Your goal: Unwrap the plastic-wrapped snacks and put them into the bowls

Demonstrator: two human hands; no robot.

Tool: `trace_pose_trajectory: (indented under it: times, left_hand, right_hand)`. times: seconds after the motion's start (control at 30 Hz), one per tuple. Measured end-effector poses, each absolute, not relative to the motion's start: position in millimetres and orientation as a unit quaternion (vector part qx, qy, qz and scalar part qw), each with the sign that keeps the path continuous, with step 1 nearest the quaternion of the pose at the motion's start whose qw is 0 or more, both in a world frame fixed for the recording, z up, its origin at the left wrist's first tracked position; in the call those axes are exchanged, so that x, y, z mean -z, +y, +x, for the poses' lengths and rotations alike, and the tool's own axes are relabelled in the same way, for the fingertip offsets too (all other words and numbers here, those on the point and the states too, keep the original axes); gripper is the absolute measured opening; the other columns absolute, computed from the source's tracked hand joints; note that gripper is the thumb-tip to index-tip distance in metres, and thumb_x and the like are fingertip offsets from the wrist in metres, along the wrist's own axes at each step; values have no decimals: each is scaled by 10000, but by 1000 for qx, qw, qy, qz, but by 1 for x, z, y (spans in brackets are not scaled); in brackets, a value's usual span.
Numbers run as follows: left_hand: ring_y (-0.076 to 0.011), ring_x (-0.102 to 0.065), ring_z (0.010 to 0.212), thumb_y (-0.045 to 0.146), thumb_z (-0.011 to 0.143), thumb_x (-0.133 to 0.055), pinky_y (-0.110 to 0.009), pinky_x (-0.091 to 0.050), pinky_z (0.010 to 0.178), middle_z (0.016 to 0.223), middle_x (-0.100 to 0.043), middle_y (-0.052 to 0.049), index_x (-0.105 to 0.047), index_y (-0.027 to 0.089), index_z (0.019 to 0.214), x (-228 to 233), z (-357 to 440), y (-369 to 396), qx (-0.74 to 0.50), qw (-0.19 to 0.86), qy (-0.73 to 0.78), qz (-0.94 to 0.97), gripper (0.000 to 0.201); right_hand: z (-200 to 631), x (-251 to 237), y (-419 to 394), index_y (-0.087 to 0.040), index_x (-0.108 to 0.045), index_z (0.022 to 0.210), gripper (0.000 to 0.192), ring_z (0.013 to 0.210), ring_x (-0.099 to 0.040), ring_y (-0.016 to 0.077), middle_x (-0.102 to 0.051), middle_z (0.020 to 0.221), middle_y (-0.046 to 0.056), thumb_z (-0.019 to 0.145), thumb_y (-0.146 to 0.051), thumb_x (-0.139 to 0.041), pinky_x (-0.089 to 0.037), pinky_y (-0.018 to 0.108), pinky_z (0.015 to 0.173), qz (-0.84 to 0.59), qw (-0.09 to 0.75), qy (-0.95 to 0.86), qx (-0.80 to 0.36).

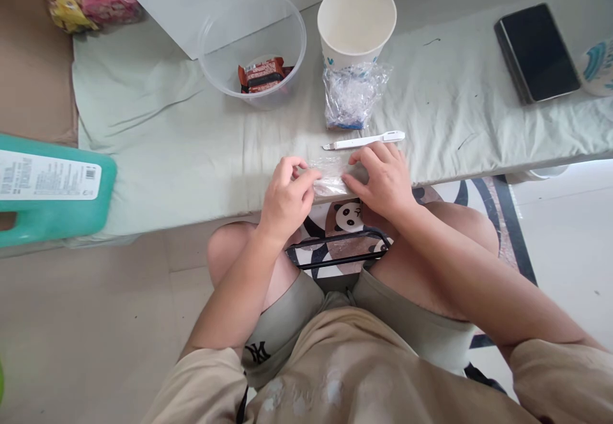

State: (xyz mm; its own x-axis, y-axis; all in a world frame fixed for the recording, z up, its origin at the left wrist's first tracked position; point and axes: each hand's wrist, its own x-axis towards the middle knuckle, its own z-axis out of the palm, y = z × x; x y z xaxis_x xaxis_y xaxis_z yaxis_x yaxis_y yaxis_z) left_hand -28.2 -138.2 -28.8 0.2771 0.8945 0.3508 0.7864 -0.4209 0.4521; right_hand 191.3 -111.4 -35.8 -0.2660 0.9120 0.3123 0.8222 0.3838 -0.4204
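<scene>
**Two hands on a clear wrapper at the table edge**

At the near edge of the cloth-covered table (pixel 191 156), a clear plastic wrapper (pixel 330 178) lies flat, partly over the rim. The left hand (pixel 286 199) pinches the wrapper's end at 9 o'clock, thumb and forefinger closed on the film, the other fingers curled in. The right hand (pixel 385 178) presses down on the wrapper's end at 3 o'clock, fingers stretched out and held together, flat on the film rather than gripping it.

Just beyond the right hand, at 12 o'clock, a white craft knife (pixel 366 140) lies across the cloth, apart from the fingers. Farther on at 12 o'clock sits a crumpled clear plastic bag (pixel 352 95), touching the foot of a white paper cup (pixel 357 25). At 11 o'clock from the hands stands a clear plastic bowl (pixel 225 60) with red-brown snack packets (pixel 262 75) inside. At 2 o'clock, well apart, a black phone (pixel 536 52) lies face up. At 9 o'clock, a teal jug (pixel 52 216) with a white label juts in from the frame edge.
</scene>
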Motion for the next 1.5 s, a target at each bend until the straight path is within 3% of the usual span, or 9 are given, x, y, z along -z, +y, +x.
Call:
trace_pose_trajectory:
  times: [0.13,0.4,0.5,0.67,0.87,1.07,1.2,1.33,1.5]
  left_hand:
    - [-185,-585,1030,-13,863,-503,-317,-567,804,1255,-510,-92,-664,259,1097,37,-30,-137,-296,85,526,793,393]
    - [-236,-538,1205,-51,820,-462,-387,-565,931,1343,-462,-113,-683,251,1113,41,-30,-133,-301,71,517,799,475]
    - [-252,-535,1220,-34,839,-480,-429,-549,994,1341,-472,-108,-709,237,1026,42,-30,-132,-299,66,494,814,401]
    - [-250,-545,1268,-42,835,-483,-451,-546,1054,1379,-490,-120,-678,278,1289,42,-30,-132,-291,78,518,800,589]
    - [-313,-584,1288,119,901,-588,-524,-522,1109,1370,-583,-136,-720,221,1141,31,-31,-132,-252,112,548,790,292]
    - [-282,-647,1228,174,895,-614,-445,-545,1088,1305,-638,-132,-646,198,1292,30,-30,-130,-256,133,572,768,399]
    - [-339,-633,1269,296,873,-681,-505,-540,1093,1351,-611,-178,-664,174,1284,34,-32,-130,-270,87,617,734,430]
    - [-379,-554,1410,433,810,-793,-568,-458,1195,1451,-610,-177,-647,195,1338,30,-36,-129,-302,100,505,802,598]
    - [-275,-721,1217,260,939,-658,-502,-535,1115,1129,-804,-68,-736,220,988,23,-33,-129,-364,212,437,795,100]
  right_hand:
    - [190,35,-111,-242,-670,957,75,967,-568,282,-669,986,87,938,-277,-607,-420,416,800,-525,259,-804,-100]
    - [193,41,-114,-287,-790,917,308,1029,-527,266,-638,1148,86,975,-159,-516,-400,418,817,-468,261,-836,-121]
    - [192,41,-114,-312,-811,1033,355,1065,-531,278,-639,1201,93,960,-133,-513,-416,430,837,-469,255,-838,-111]
    - [189,39,-115,-287,-758,1250,409,1123,-531,328,-636,1251,132,954,-172,-500,-423,483,884,-515,218,-822,-103]
    - [193,33,-116,-265,-689,1339,557,1164,-524,347,-592,1366,136,818,-125,-550,-434,503,921,-482,212,-840,-136]
    - [197,33,-115,-251,-779,1038,184,1259,-536,356,-638,1356,122,939,-302,-632,-416,491,964,-446,224,-853,-152]
    - [195,33,-114,-237,-766,902,230,1213,-582,326,-691,1260,116,996,-304,-567,-415,482,949,-451,233,-845,-171]
    - [195,27,-115,-222,-710,864,158,1212,-592,310,-666,1251,124,929,-262,-572,-429,506,1021,-428,302,-822,-224]
    - [202,17,-115,-229,-653,868,188,1391,-519,322,-556,1445,129,949,-370,-557,-422,535,1131,-395,389,-758,-343]
